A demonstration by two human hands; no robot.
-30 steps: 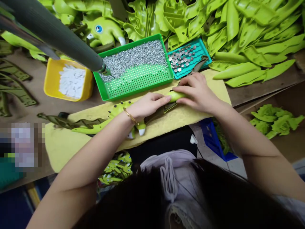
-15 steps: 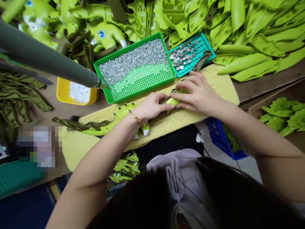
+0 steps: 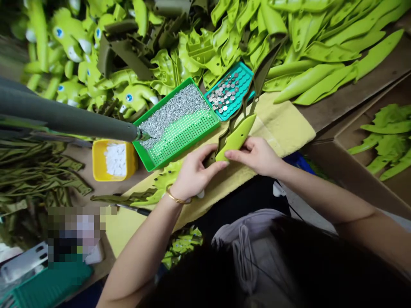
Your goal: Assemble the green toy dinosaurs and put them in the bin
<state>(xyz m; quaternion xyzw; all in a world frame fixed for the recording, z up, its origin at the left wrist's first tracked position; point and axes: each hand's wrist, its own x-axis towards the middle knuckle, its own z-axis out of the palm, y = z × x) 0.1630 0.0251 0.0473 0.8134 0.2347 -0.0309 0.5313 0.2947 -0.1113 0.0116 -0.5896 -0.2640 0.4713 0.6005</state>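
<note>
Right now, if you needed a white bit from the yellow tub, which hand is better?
Probably the left hand: it is nearer the yellow tub, while the right hand is farther across. Both hold the green piece, so the right could steady it.

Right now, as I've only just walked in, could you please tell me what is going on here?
A person holds a lime-green piece over a yellow mat, with the left hand and right hand both at its near end. A dark olive strip runs beside it and beyond its far end. A spiked green part lies on the mat, partly hidden by the left arm.
</note>
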